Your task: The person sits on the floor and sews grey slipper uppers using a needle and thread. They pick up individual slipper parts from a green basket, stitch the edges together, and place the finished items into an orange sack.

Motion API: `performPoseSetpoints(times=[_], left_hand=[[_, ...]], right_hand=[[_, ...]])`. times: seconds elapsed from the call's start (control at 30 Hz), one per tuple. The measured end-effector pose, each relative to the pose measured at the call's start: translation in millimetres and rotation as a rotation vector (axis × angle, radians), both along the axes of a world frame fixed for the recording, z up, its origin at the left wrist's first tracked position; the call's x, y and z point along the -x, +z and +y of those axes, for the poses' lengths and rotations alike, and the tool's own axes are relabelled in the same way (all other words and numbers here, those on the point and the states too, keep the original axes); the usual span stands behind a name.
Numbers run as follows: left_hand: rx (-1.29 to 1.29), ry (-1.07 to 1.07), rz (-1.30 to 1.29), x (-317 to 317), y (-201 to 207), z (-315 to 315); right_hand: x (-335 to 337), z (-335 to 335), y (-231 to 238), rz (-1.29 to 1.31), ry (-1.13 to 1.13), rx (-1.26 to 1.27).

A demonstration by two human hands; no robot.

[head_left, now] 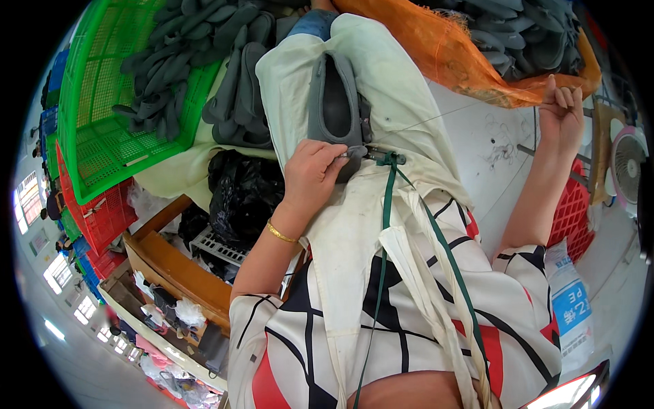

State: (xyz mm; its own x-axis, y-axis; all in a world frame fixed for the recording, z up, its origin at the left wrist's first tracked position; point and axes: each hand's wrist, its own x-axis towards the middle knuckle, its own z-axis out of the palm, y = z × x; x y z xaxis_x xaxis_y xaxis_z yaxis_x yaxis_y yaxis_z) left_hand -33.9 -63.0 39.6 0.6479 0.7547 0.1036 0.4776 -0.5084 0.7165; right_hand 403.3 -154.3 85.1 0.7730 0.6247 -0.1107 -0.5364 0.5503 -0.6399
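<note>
A grey shoe (334,102) lies on my lap over a white apron (415,88), its opening facing up. My left hand (313,170) is closed on its near end, thumb and fingers pinching the grey edge. Beside that hand, a small metal clamp with a green end (388,158) touches the shoe and hangs on a green strap (388,198). Out to the right, my right hand (562,112) is raised with curled fingers, near the orange sack's edge. A thin thread (449,114) runs taut from the shoe toward it; the exact grip is too small to see.
Grey shoe pieces fill a green crate (82,153) at left and an orange sack (436,48) at upper right. More grey shoes (242,102) lie by my left thigh. A black plastic bag (242,198), wooden drawer (180,262), red basket (572,218) and fan (625,163) stand around.
</note>
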Motion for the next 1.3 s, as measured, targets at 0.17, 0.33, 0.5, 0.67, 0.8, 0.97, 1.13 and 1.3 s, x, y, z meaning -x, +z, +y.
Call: performPoseSetpoints(times=[0.17,0.33,0.5,0.67,0.8,0.97,1.13,1.3], left_hand=[[-0.003,-0.004,0.022,3.8,-3.5,-4.2],[-0.116,-0.007,-0.012,5.6,-6.2,-8.8],[-0.164,0.019,-0.088,11.3,-17.6,-14.1],[-0.176,0.048,-0.105,11.1,-20.1,-17.0],[-0.187,0.045,-0.111,12.8,-22.0,-16.6],[-0.201,0.040,-0.108,13.1,-22.2,-16.1],[-0.208,0.046,-0.114,13.5,-22.7,-16.2],[-0.190,0.050,-0.105,13.5,-21.3,-16.2]], right_hand=[[74.9,39.3,-24.2,-0.409,0.054,0.377],[181.2,48.7,-39.0,-0.574,0.992,0.558],[225.0,45.6,-61.7,-1.166,1.146,0.508],[228.4,44.1,-64.8,-1.267,1.191,0.534],[229.3,43.5,-66.2,-1.270,1.170,0.525],[227.7,44.6,-65.4,-1.305,1.218,0.516],[228.6,47.0,-63.6,-1.305,1.213,0.509],[231.8,51.7,-62.7,-1.265,1.229,0.530]])
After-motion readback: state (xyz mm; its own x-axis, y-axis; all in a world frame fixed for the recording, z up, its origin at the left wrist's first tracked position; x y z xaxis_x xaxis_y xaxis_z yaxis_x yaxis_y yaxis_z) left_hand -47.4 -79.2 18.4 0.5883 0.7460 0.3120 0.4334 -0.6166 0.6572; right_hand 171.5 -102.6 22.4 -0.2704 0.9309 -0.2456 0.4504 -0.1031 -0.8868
